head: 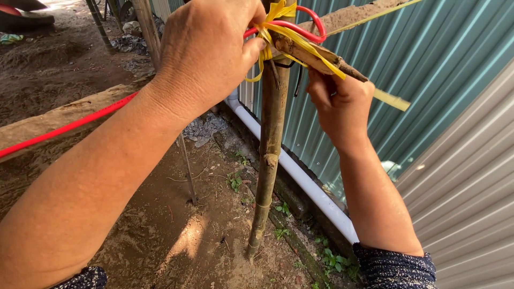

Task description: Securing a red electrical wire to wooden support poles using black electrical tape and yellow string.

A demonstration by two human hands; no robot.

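A thin upright wooden pole stands in the dirt. Near its top a rough horizontal stick crosses it, bound with a yellow plastic strap and a red cord. My left hand is closed around the pole top, its thumb pressing the yellow strap and red cord. My right hand grips under the crossing stick, fingers closed on the strap whose loose end sticks out to the right.
A green corrugated metal wall stands right behind the pole, a grey one at right. A white pipe runs along its base. A thin metal rod stands in the bare dirt. The red cord stretches away left.
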